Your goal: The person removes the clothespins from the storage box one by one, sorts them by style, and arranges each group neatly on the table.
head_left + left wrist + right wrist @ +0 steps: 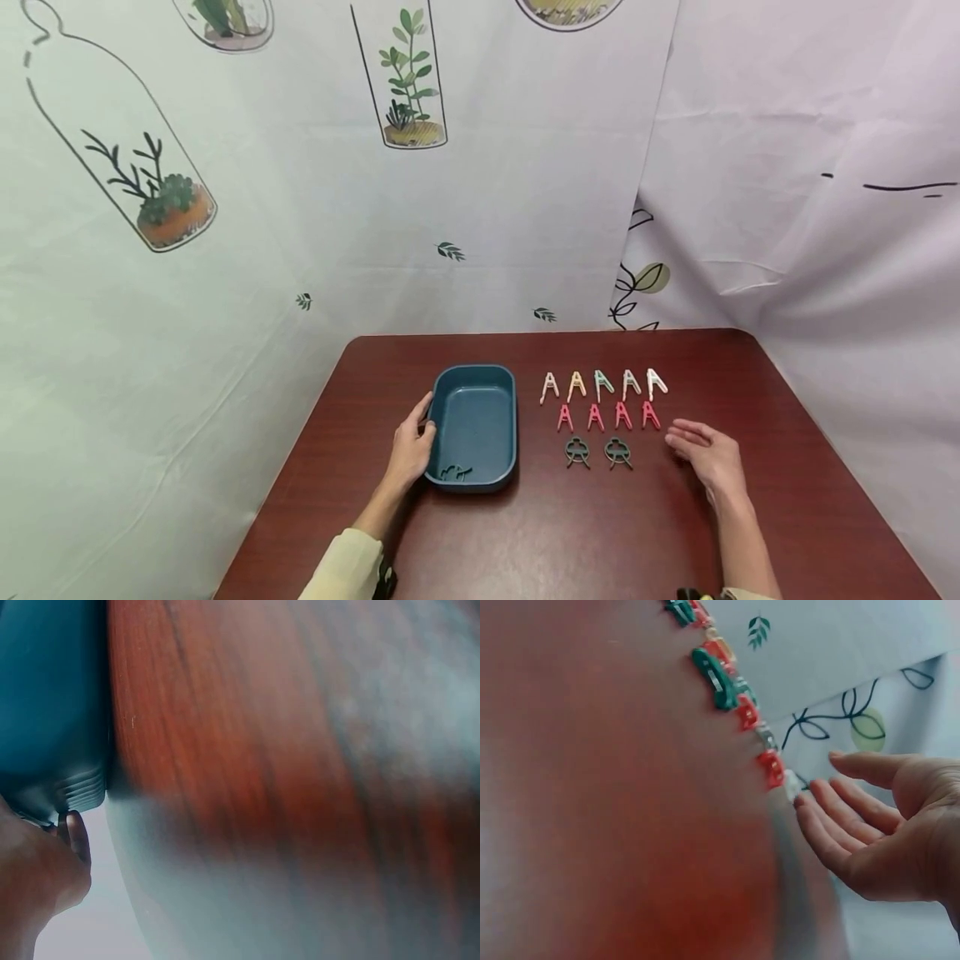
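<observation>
A deep blue rectangular tray stands left of the middle of the table. My left hand holds its left side, thumb at the rim; the left wrist view shows fingertips against the tray's outer wall. Inside the tray, at the near left corner, lies a dark green clip. My right hand hovers right of the clips, palm inward, fingers relaxed and holding nothing. Nearest to it are several red clothespins in a row. Two dark green round clips lie in front of them.
Behind the red row lie several pale clothespins, among them a yellow one, a mint green one and a white one. The dark red wooden table meets a printed white cloth at the back and sides.
</observation>
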Motion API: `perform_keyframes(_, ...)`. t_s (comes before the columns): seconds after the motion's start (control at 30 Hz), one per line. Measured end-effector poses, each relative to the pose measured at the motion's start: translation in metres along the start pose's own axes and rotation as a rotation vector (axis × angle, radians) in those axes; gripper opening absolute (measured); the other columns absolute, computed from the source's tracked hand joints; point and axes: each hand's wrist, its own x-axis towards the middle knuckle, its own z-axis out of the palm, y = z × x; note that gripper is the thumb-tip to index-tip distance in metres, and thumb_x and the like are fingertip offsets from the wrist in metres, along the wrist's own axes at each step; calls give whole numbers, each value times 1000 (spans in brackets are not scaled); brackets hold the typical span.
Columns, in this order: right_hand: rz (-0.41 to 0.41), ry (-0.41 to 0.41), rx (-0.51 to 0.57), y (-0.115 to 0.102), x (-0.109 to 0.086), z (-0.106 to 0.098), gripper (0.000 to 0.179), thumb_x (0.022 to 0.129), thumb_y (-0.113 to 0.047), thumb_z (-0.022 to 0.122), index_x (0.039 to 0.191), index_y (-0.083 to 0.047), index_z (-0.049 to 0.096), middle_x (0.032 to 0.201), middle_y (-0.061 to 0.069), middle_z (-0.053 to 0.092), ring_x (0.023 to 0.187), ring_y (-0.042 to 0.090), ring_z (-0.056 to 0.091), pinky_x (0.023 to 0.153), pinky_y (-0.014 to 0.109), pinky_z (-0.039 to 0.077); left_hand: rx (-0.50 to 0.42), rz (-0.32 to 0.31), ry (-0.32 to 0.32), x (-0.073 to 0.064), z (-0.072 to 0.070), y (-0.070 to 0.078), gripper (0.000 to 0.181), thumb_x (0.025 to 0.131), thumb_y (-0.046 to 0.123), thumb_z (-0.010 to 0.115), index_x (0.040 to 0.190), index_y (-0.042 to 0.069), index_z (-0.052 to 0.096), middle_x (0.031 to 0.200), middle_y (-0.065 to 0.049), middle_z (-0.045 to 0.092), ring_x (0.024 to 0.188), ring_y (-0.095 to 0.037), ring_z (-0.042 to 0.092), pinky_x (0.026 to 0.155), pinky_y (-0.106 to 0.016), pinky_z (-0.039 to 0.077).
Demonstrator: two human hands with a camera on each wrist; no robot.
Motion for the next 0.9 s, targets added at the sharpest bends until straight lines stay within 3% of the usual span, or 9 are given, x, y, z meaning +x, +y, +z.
perform_keyframes(0.17, -115, 50, -40, -27, 15, 14, 54, 98, -9, 77, 146, 6, 58, 121, 2, 78, 96, -9, 68, 84, 12, 52, 5, -1, 1, 0, -1, -1, 58, 105, -2, 52, 161, 9, 47, 157, -17, 54, 127, -39, 63, 102, -58, 48)
perform_keyframes(0.23, -156, 36, -55, -38, 19, 23, 57, 99, -14, 77, 150, 3, 56, 135, 7, 72, 114, 3, 69, 87, 10, 49, 7, -1, 0, 0, -1, -1, 58, 104, -2, 52, 161, 10, 47, 157, -17, 54, 126, -39, 64, 102, -58, 49)
perform_keyframes(0.33, -209, -7, -90, -55, 25, 38, 63, 101, -20, 74, 156, -1, 51, 153, 17, 58, 138, 25, 59, 94, 12, 48, 8, -4, -4, -1, -1, 0, 58, 105, -2, 52, 162, 10, 47, 157, -17, 54, 126, -39, 64, 102, -57, 49)
perform_keyframes(0.4, -236, -51, -89, -65, 28, 50, 65, 103, -23, 73, 160, -3, 47, 158, 18, 52, 147, 35, 48, 104, 20, 47, 10, -9, -4, 0, 0, 0, 58, 105, -1, 53, 162, 11, 47, 156, -17, 54, 126, -38, 64, 101, -57, 50)
perform_keyframes(0.57, -295, -151, -31, -79, 36, 89, 64, 104, -22, 71, 160, -3, 46, 159, 19, 51, 149, 36, 45, 118, 47, 38, 15, -15, -2, 2, 0, 0, 59, 104, -1, 53, 162, 12, 47, 155, -17, 56, 123, -38, 65, 100, -56, 50)
perform_keyframes(0.67, -339, -228, 8, -81, 38, 118, 63, 105, -21, 70, 160, -2, 45, 161, 20, 48, 150, 37, 44, 119, 49, 36, 17, -11, -1, 3, 0, 0, 59, 104, -1, 53, 161, 12, 48, 154, -17, 57, 122, -38, 66, 101, -56, 50)
perform_keyframes(0.9, -431, -483, -48, -74, 22, 190, 69, 109, -22, 61, 168, -6, 29, 170, 20, 32, 155, 38, 34, 121, 49, 32, 15, 0, -7, 4, -1, -1, 59, 104, -1, 52, 161, 11, 47, 153, -19, 57, 120, -38, 67, 99, -56, 51)
